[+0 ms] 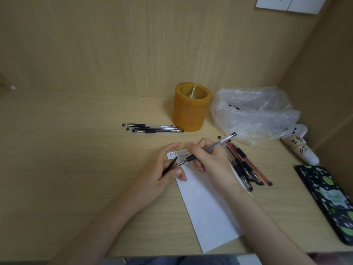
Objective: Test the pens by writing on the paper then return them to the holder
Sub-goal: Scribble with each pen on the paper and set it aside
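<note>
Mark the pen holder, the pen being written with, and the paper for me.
Pen holder [188, 113]: head view, orange front wall.
Pen in use [219, 141]: head view, clear barrel near the upper end.
Paper [206, 207]: head view, blank lower part.

A crumpled clear plastic bag [254, 111] sits at the back right of the pale wooden desk [76, 159]. Just right of it lies a white tube [303, 148] (handwritten labels on it). Nearer the front edge is a phone [328, 199] in a dark, green-dotted case.
</note>
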The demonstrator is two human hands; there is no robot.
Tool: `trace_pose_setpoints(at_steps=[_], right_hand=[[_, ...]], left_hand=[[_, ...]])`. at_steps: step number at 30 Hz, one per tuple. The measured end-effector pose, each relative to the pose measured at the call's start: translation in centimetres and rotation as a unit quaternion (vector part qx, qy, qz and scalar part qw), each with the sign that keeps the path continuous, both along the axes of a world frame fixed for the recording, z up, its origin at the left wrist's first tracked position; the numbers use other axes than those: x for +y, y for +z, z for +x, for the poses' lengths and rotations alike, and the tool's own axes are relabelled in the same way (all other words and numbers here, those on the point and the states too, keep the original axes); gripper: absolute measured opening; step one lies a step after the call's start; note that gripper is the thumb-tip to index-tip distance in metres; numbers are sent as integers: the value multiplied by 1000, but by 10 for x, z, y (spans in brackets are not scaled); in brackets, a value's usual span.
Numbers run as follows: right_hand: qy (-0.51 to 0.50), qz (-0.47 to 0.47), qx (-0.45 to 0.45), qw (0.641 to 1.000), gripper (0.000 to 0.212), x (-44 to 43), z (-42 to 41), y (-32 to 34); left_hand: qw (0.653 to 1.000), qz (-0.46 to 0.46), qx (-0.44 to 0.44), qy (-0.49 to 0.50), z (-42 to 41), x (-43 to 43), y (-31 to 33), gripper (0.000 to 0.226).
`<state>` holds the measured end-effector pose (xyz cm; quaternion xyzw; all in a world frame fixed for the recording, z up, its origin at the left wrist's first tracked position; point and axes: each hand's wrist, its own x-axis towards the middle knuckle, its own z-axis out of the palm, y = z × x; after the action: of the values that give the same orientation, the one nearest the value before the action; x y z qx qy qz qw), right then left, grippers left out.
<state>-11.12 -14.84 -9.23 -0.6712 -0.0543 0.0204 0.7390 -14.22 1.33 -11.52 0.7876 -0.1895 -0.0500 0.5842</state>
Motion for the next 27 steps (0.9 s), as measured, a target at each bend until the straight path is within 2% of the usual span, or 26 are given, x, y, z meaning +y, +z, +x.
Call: trace_pose_setpoints(at_steps=[5, 9, 11, 13, 14, 17, 20, 22, 27], right_hand=[[-11, 20, -13, 1000, 39, -3, 2, 2], [25, -52, -20, 998, 34, 0, 0, -1], [62, -48, -14, 997, 24, 3, -3, -2], [85, -12, -10, 996, 40, 3, -6, -3], [79, -12, -11, 997, 44, 3, -6, -2], [45, -34, -23, 998, 28, 2, -11, 0], [23, -43, -24, 999, 30, 3, -14, -1], [3, -38, -22, 999, 29, 2, -14, -4], [-10, -48, -11, 999, 21, -1, -15, -6]], left_hand=[[1000, 3, 11, 2, 0, 0, 1, 61], [1000, 20, 6, 2, -1, -1, 3, 60], [1000, 15, -7, 14, 1, -1, 5, 50], [999, 11, -30, 39, 3, 1, 8, 25], [997, 26, -43, 52, 4, 2, 10, 17], [991, 68, -71, 86, 5, 3, 8, 17], [988, 71, -80, 110, 5, 3, 7, 14], [990, 79, -64, 99, 3, 0, 4, 21], [993, 88, -44, 65, 5, 3, 4, 21]])
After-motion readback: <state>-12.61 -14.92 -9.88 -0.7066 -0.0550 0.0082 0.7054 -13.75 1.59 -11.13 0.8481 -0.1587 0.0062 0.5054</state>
